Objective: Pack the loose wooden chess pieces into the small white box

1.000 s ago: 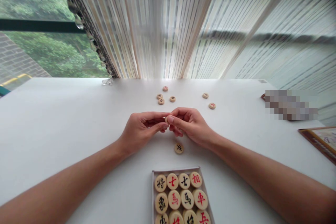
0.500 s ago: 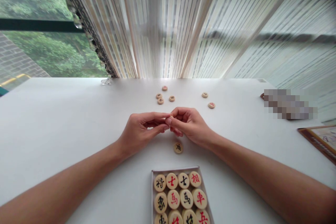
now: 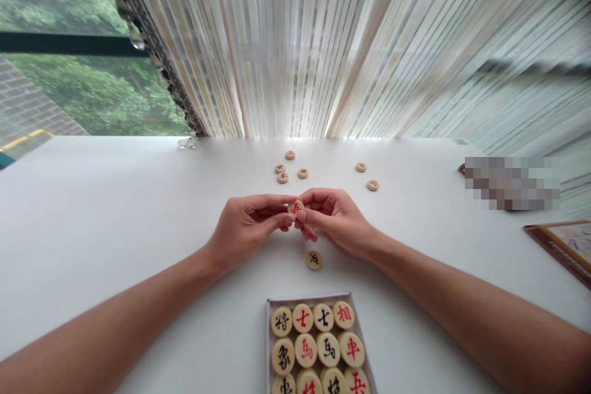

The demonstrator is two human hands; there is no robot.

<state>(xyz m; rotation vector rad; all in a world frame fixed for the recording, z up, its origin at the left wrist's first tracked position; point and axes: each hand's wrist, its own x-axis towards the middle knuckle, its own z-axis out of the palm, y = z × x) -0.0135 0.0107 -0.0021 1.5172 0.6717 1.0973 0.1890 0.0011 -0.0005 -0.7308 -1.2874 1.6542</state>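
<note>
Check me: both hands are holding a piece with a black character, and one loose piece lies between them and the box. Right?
Not quite: the held piece is marked in red, not black, as the head view shows. The rest is right.

7 round pale-wood discs (image 3: 314,260) chilling loose | 2 bare hands (image 3: 339,221) holding 1 red-lettered disc (image 3: 294,205) | 12 boxed discs (image 3: 305,349) showing in 1 whitish box (image 3: 310,297)
</note>
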